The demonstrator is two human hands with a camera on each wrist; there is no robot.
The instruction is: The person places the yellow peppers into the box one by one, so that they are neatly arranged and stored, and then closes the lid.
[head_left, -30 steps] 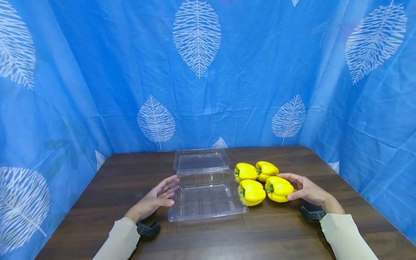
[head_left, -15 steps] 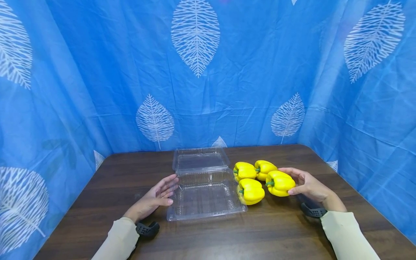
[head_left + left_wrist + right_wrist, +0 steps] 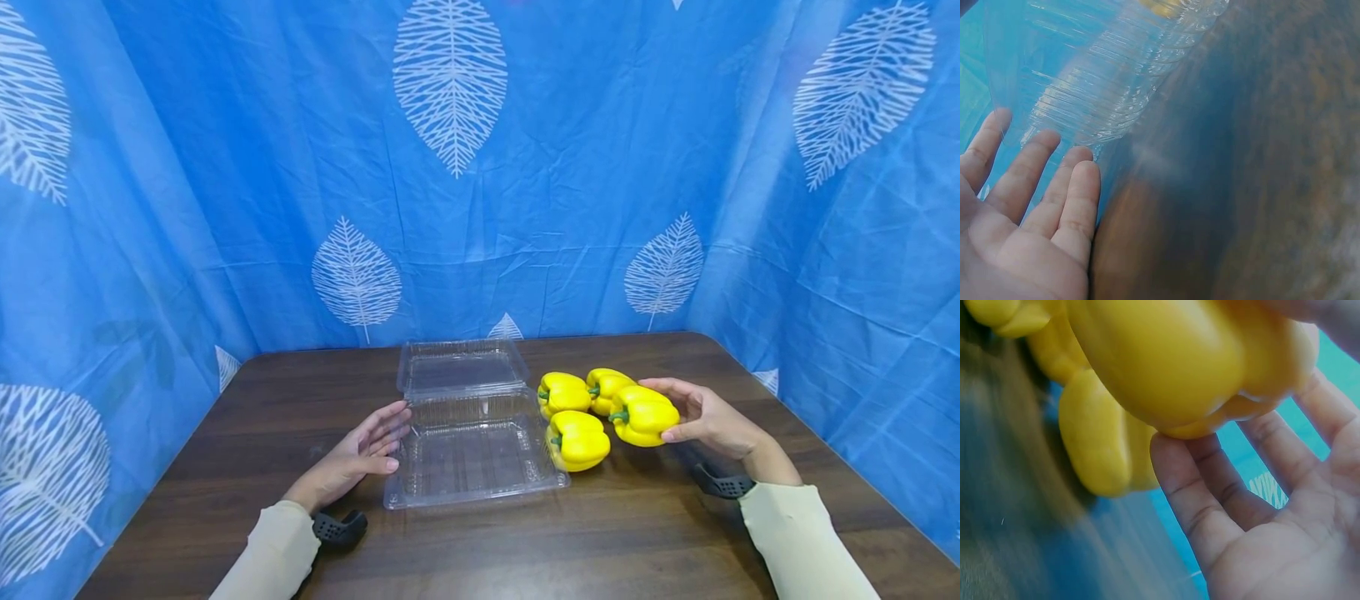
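Blue curtain (image 3: 525, 208) w/ white leaf prints closes in the far side plus left and right. Below it a dark wood-grain surface (image 3: 525, 542) carries everything.

Clear plastic clamshell box (image 3: 472, 454) sits mid-surface, lid (image 3: 461, 367) laid open on the far side, tray part nearer; nothing shows inside it. Left wrist view: box wall (image 3: 1097, 81) ribbed, see-through, just past the fingertips.

Four yellow bell peppers w/ green stems, right of the box. Near one (image 3: 579, 440) lies on the surface just beside the box's right edge. Two far ones (image 3: 564, 392), (image 3: 606, 385) lie side by side, touching, behind it. Fourth pepper (image 3: 645, 415) is in the right hand, stem pointing left, looks raised just off the surface, close to the other three.

Right hand (image 3: 708, 425) comes in from the right; fingers over the far top of the pepper, thumb on the near side, so curled round it. Right wrist view: fingers (image 3: 1210, 500) cup the pepper's (image 3: 1172, 356) underside, another pepper (image 3: 1097, 444) behind it.

Left hand (image 3: 352, 458) at the box's left edge, palm facing the box, fingers straight and together, tips at the wall; touching or not – can't tell. Left wrist view: fingers (image 3: 1029, 175) straight, lying along the box's side.

Black wrist cam mounts (image 3: 339, 527), (image 3: 723, 483) under both cream sleeves.
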